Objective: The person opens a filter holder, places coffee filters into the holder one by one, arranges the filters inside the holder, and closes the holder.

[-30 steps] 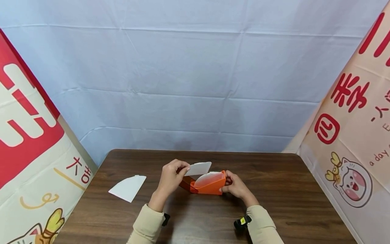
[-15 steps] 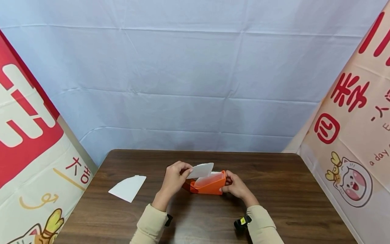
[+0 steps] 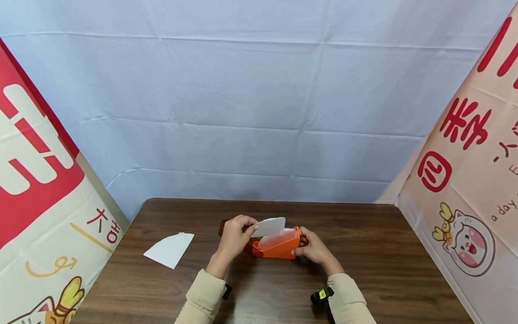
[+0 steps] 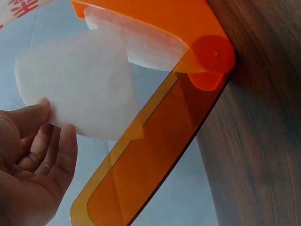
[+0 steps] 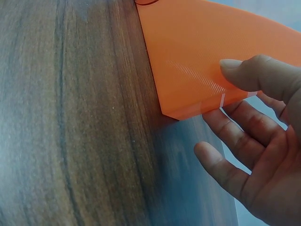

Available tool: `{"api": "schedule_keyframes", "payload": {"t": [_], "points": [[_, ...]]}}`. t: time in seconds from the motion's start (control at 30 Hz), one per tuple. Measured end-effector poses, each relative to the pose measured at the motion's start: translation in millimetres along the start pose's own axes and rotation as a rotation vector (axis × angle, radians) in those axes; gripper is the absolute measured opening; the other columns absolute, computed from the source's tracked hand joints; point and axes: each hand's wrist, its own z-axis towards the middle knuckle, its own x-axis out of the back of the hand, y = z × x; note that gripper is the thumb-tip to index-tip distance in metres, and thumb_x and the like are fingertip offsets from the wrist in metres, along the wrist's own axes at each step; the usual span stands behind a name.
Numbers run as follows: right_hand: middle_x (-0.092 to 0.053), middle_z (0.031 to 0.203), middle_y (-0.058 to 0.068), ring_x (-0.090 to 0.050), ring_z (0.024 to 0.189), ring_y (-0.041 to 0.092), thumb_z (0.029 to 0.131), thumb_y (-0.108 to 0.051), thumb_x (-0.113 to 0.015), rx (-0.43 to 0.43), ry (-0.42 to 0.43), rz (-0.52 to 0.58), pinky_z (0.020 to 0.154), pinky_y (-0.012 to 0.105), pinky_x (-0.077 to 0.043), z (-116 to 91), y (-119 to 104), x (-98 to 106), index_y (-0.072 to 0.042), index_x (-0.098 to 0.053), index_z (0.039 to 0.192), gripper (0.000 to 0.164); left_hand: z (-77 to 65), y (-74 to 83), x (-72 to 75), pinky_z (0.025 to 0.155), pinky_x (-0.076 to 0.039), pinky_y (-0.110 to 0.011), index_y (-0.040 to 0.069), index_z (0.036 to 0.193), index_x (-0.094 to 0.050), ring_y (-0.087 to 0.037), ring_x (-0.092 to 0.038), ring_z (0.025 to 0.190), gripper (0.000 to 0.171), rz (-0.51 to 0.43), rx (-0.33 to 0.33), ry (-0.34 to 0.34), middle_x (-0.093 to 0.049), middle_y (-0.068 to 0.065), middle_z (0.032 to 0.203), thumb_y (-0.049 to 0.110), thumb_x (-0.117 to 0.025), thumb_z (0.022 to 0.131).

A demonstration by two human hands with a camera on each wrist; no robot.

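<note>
My left hand (image 3: 234, 237) pinches a white coffee filter paper (image 3: 272, 225) between thumb and fingertips, above and left of an orange filter holder box (image 3: 280, 250). More white filters (image 4: 136, 47) stand inside the box, their curved edges showing. The translucent amber lid (image 4: 146, 160) is swung open to the left on its round hinge, and the held paper overlaps its edge in the left wrist view. At the box's right end, my right hand (image 3: 314, 247) grips it, thumb (image 5: 258, 73) on the near side and fingers around the end wall.
Farther left, a white cone-shaped filter paper (image 3: 170, 250) lies flat on the dark wooden table (image 3: 388, 270). A pale cloth (image 3: 259, 112) hangs behind the table, with printed banners (image 3: 457, 180) at both sides. Each wrist bears a small black device.
My left hand has shifted slightly right and down, bringing the pinched filter paper closer over the box. More of the amber lid shows behind that hand. My right hand and the box stay put.
</note>
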Motion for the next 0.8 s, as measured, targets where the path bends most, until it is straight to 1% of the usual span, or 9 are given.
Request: {"api": "schedule_keyframes", "payload": {"t": [0.07, 0.27, 0.4, 0.57, 0.8], "points": [[-0.062, 0.098, 0.013, -0.059, 0.090, 0.022, 0.070, 0.014, -0.072, 0.001, -0.004, -0.004, 0.072, 0.029, -0.050, 0, -2, 0, 0.000, -0.051, 0.097, 0.037, -0.2, -0.6, -1.6, 0.055, -0.048, -0.021, 0.008, 0.081, -0.070, -0.008, -0.055, 0.062, 0.005, 0.000, 0.005, -0.003, -0.062, 0.002, 0.076, 0.006, -0.074, 0.079], [-0.062, 0.097, 0.015, -0.059, 0.090, 0.026, 0.070, 0.017, -0.069, 0.008, -0.021, 0.005, 0.071, 0.029, -0.050, -6, -24, -1, 0.002, -0.051, 0.094, 0.034, -0.4, -1.9, -6.8, 0.057, -0.049, -0.022, 0.007, 0.081, -0.070, -0.008, -0.055, 0.063, 0.004, 0.007, 0.030, -0.010, -0.062, 0.002, 0.076, 0.008, -0.073, 0.080], [-0.061, 0.097, 0.015, -0.058, 0.090, 0.027, 0.070, 0.017, -0.069, -0.012, -0.014, -0.005, 0.072, 0.029, -0.050, -9, -33, -3, 0.001, -0.051, 0.095, 0.034, 0.3, -1.0, -10.5, 0.058, -0.049, -0.023, 0.006, 0.082, -0.070, -0.009, -0.057, 0.064, 0.004, 0.016, 0.058, -0.017, -0.063, 0.001, 0.076, 0.008, -0.073, 0.080], [-0.061, 0.097, 0.015, -0.058, 0.090, 0.029, 0.071, 0.016, -0.068, -0.007, -0.008, -0.009, 0.072, 0.030, -0.050, -9, -34, -3, 0.001, -0.052, 0.096, 0.034, 1.5, 0.5, -15.8, 0.058, -0.049, -0.022, 0.008, 0.081, -0.070, -0.010, -0.056, 0.064, 0.004, 0.036, 0.089, -0.026, -0.063, 0.000, 0.077, 0.008, -0.074, 0.080], [-0.061, 0.096, 0.014, -0.058, 0.090, 0.028, 0.071, 0.016, -0.069, -0.012, -0.001, -0.013, 0.072, 0.030, -0.050, -9, -33, -3, 0.001, -0.052, 0.097, 0.034, 2.6, 1.1, -23.0, 0.058, -0.048, -0.022, 0.007, 0.079, -0.070, -0.010, -0.056, 0.064, 0.004, 0.027, 0.103, -0.034, -0.062, 0.000, 0.077, 0.010, -0.073, 0.081]]}}
